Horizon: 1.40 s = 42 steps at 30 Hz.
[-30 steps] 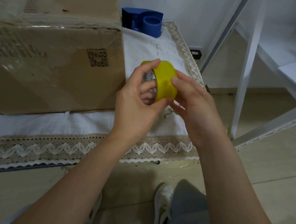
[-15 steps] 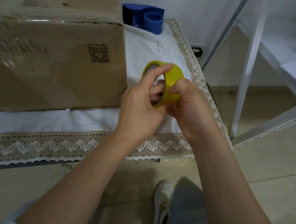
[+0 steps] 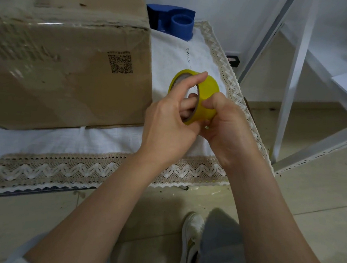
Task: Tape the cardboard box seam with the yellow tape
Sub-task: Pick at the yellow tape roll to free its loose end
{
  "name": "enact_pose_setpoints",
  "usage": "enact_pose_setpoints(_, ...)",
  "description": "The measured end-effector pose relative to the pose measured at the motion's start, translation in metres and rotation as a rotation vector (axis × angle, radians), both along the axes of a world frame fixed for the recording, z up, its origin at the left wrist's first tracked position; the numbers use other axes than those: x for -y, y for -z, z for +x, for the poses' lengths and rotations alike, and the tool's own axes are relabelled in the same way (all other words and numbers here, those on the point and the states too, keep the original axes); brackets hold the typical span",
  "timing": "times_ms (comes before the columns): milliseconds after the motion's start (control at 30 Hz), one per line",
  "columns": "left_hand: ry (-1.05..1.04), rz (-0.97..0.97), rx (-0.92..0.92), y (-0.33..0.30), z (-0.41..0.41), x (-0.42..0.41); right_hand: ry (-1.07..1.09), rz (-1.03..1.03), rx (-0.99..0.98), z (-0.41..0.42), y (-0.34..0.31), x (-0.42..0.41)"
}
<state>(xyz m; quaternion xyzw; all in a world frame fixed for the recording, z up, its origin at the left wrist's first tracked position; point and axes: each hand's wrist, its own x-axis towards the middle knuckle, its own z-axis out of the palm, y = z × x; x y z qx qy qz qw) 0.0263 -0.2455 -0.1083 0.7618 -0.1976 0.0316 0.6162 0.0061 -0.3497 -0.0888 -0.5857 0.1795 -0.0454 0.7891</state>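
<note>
Holding the yellow tape roll (image 3: 203, 96) in both hands, to the right of the cardboard box (image 3: 66, 66).

I grip the roll with my left hand (image 3: 168, 127), fingers through its core, while my right hand (image 3: 226, 126) pinches its outer band, I think searching the loose end. The box stands on the table cloth (image 3: 173, 55) toward the left edge, nearer my left hand; its top seam is hardly visible, so I judge the tape must travel left and up.

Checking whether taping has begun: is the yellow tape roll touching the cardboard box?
Apart. The head view shows both hands holding the tape roll above the white cloth, right of the box.
</note>
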Motion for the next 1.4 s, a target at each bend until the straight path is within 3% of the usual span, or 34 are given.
enact_pose_setpoints(333,0.002,-0.008,-0.024,-0.0032,-0.0003,-0.0025,-0.033,0.012,0.09,-0.0011,0.0002,-0.002)
enact_pose_setpoints(1400,0.026,-0.02,-0.026,-0.0018,0.002,-0.0038,-0.017,-0.014,0.11,-0.0033,0.0023,-0.0005)
